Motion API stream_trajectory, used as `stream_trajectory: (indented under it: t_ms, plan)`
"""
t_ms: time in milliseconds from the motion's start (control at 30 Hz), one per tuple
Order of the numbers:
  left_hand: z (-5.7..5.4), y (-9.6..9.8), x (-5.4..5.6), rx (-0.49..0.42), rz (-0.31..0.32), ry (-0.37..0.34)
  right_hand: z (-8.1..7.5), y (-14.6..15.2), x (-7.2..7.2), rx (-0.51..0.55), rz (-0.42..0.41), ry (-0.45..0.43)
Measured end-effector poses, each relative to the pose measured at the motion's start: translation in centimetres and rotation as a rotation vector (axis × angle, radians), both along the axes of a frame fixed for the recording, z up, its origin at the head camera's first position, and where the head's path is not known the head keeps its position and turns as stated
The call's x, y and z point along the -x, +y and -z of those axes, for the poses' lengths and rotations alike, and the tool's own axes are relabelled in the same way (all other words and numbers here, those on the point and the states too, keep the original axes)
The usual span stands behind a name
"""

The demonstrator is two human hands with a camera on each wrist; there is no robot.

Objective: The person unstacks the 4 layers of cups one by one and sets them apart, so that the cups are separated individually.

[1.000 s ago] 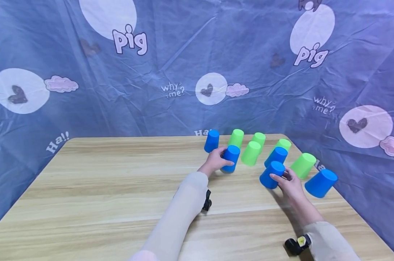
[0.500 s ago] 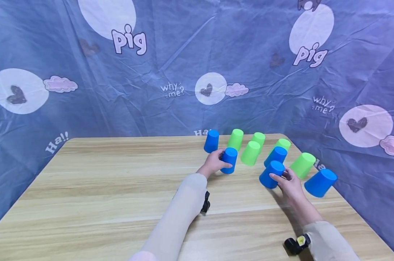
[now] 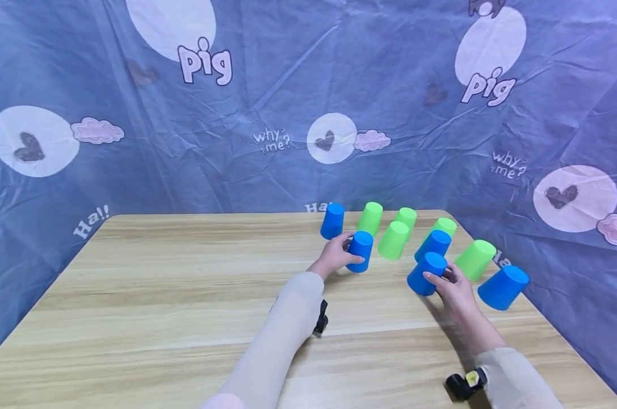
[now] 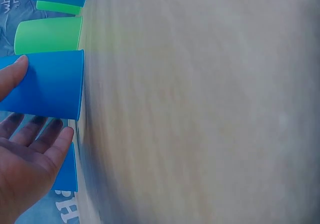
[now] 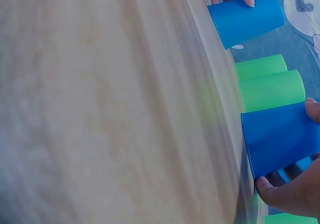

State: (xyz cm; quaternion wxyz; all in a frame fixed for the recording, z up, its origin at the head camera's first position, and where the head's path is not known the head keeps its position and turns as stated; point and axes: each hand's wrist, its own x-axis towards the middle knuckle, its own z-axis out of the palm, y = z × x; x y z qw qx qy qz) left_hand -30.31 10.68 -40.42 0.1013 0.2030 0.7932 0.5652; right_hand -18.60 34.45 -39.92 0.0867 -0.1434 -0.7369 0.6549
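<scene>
In the head view my left hand [image 3: 335, 254] grips an upside-down blue cup [image 3: 361, 250] on the table, thumb on its near side. The left wrist view has the same blue cup [image 4: 50, 86] between thumb and fingers, its rim at the tabletop. Farther right, my right hand [image 3: 457, 291] holds another inverted blue cup [image 3: 423, 276] by its side. The right wrist view shows that blue cup [image 5: 282, 139] with the thumb and fingers on opposite sides. One green cup [image 3: 393, 241] stands between the two held cups, slightly farther back.
Behind the left hand stands a blue cup [image 3: 332, 221]. Several green cups, one of them a green cup [image 3: 475, 259], stand toward the back right. A blue cup [image 3: 503, 288] is near the right edge of the wooden table [image 3: 160, 295]. Patterned blue cloth [image 3: 267, 74] hangs behind.
Since a second ago my left hand has shifted its blue cup slightly left and toward me, then held still. My right hand and its cup have stayed in place.
</scene>
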Motion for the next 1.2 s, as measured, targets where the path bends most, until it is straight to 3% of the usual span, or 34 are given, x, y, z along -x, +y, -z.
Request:
stream_trajectory:
  t_ms: [233,367,533,667,833,1067,1200]
  plan:
    - [-0.7,-0.4,-0.1,-0.011,0.01,-0.009,0.6,1.6,1.0,0.032,-0.036,-0.02]
    - [-1.3,-1.0,-0.1,-0.006,0.017,0.013,0.2,2.2,1.2,-0.074,-0.096,0.001]
    - [-2.1,-2.4,-0.3,0.019,0.024,0.066,-1.3,1.4,0.8,-0.215,-0.093,-0.007]
    - [-3.2,-3.6,-0.9,0.097,0.05,0.151,-3.3,0.3,0.2,-0.256,-0.136,0.03]
    - [-4.5,-5.1,-1.8,0.242,0.049,0.284,-5.0,-0.1,0.3,-0.389,-0.194,0.085]
    - [-5.6,-7.4,-2.9,0.37,-0.033,0.461,-6.7,-0.2,0.8,-0.641,-0.261,0.108]
    - [-6.6,-8.9,-3.4,0.458,-0.102,0.55,-7.9,-1.3,1.4,-0.671,-0.306,0.155]
